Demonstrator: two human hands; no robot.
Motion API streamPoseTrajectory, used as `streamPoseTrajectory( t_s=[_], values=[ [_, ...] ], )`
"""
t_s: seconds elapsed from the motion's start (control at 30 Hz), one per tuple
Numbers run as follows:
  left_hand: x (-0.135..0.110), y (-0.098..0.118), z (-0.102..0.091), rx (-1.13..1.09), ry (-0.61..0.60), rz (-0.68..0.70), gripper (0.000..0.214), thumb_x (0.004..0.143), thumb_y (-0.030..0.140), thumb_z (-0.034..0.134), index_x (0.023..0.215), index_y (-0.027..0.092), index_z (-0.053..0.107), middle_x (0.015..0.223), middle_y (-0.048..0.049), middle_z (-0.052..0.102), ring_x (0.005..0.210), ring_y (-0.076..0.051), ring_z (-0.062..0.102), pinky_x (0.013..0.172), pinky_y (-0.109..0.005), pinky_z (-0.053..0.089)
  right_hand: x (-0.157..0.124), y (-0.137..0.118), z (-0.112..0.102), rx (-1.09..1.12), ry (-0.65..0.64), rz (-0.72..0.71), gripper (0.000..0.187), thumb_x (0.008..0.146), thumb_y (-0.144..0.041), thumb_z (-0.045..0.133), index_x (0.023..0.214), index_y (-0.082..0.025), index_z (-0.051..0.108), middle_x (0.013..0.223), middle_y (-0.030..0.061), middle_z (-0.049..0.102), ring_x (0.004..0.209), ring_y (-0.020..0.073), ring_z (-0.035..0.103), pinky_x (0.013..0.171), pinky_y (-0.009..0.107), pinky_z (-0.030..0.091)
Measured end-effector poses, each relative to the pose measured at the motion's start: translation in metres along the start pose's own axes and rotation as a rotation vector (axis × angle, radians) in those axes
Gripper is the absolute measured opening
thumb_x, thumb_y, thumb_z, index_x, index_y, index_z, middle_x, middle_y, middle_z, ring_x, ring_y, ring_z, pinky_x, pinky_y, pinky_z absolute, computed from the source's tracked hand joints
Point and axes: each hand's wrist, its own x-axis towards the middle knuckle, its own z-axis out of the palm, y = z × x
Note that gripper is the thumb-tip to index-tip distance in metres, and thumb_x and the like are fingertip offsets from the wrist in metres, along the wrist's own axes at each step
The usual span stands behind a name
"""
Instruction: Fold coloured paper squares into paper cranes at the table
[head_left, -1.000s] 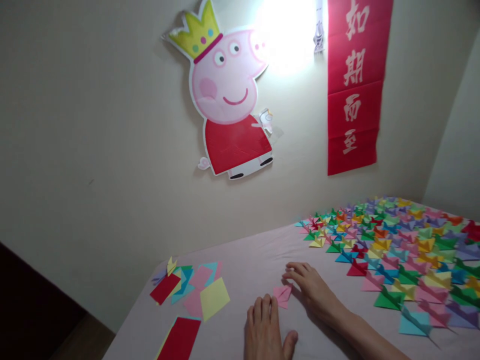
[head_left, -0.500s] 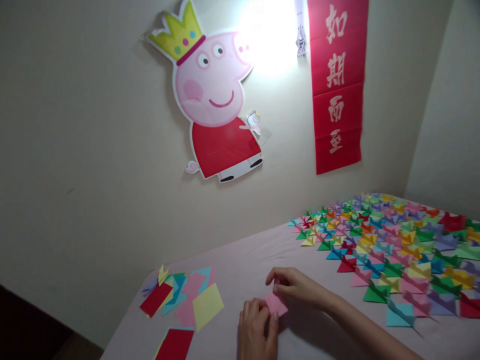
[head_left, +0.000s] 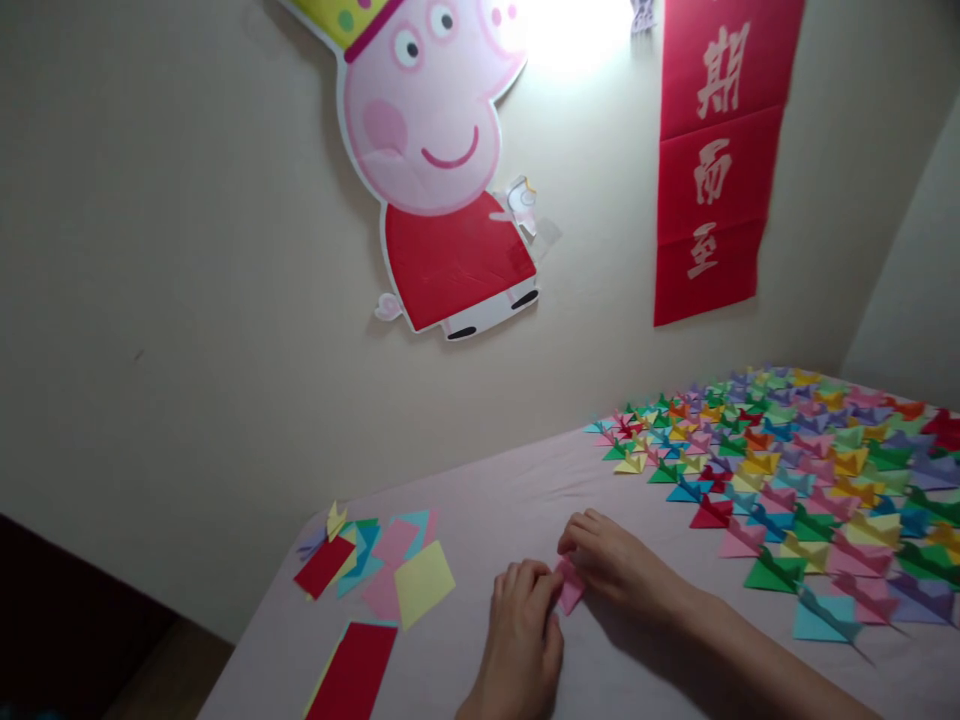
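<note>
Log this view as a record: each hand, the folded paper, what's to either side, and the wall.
Pink folded paper: between both hands
Left hand: fingers at its left edge
Right hand: fingers at its upper edge
Left side: loose coloured sheets, red ones among them
Right side: rows of multicoloured origami cranes
Wall: Peppa Pig cutout, red banner

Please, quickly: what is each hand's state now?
Left hand: fingers bent at the pink paper, left side; grip unclear.
Right hand: fingers curled at its upper right; grip unclear.
</note>
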Motion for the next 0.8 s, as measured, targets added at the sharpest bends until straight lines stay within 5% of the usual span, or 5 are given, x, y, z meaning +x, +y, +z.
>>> streamPoseTrajectory(
  t_s=[0.37, 0.57, 0.8],
  values=[
    [0.012, -0.003, -0.002, 0.035, -0.032, -0.001, 0.041, 0.079, 0.002, 0.045, 0.108, 0.026, 0.061, 0.105, -0.0032, 0.057, 0.097, -0.021, 0.049, 0.088, -0.035, 0.038, -0.014, -0.008, 0.004, -0.050, -0.078, -0.055, 0.010, 0.086, -0.014, 0.057, 0.088, -0.020, 0.065, 0.089, 0.0048, 0.065, 0.085, 0.0205, 0.053, 0.078, 0.033, 0.042],
    [0.014, -0.004, -0.005, 0.033, -0.043, -0.005, 0.035, 0.083, 0.004, 0.047, 0.104, 0.026, 0.063, 0.104, -0.0030, 0.059, 0.098, -0.021, 0.050, 0.088, -0.035, 0.038, -0.012, 0.002, 0.014, -0.136, -0.070, -0.095, 0.020, 0.094, -0.016, 0.052, 0.082, -0.021, 0.068, 0.084, 0.0048, 0.067, 0.082, 0.0199, 0.054, 0.074, 0.032, 0.040],
    [0.014, 0.000, -0.004, 0.056, 0.032, 0.014, 0.030, 0.081, 0.002, 0.054, 0.099, 0.024, 0.063, 0.101, -0.0027, 0.058, 0.097, -0.021, 0.049, 0.085, -0.034, 0.039, -0.017, 0.003, 0.018, -0.071, -0.029, -0.013, 0.015, 0.091, -0.013, 0.051, 0.083, -0.018, 0.063, 0.084, 0.0060, 0.064, 0.080, 0.0198, 0.054, 0.073, 0.030, 0.043]
  ],
)
